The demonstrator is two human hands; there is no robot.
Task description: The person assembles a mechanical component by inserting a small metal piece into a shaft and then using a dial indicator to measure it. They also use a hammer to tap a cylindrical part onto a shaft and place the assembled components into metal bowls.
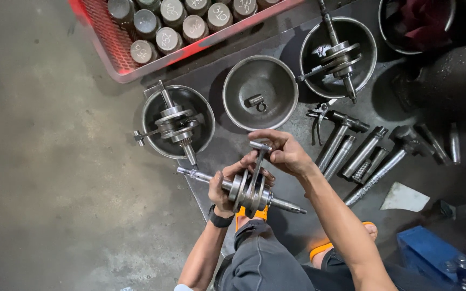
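Squatting over the dark floor mat [211,86], the person worked a crankshaft assy [246,189]. L to R: one bowl [152,116] near the mat's left edge held a finished-looking crank, the middle bowl [284,81] only small parts. Left hand [221,189] clenched the held crank's webs; right hand [281,151] pinched its con rod [258,156]. Probably midway, parts left over.
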